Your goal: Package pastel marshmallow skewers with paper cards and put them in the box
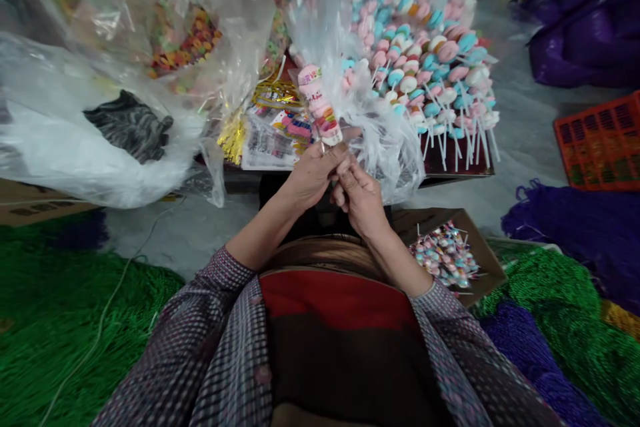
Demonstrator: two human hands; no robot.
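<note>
My left hand (316,172) is closed around the lower end of a wrapped marshmallow lollipop (319,103), which points up and away from me in its printed clear bag. Close against it, my right hand (358,191) has its thumb and fingers pinched together just below the sweet; what they hold is too small to make out. Behind the hands lie a stack of printed bags (267,140) and a bundle of gold twist ties (233,140). Crumpled clear plastic (387,147) sits right of my fingers.
Unwrapped marshmallow sticks (430,67) are heaped at the table's right. Bags of ring-shaped sweets (185,37) stand at the back left. A cardboard box (487,267) of wrapped lollipops is by my right side. Green netting (75,320) and an orange crate (600,140) are on the floor.
</note>
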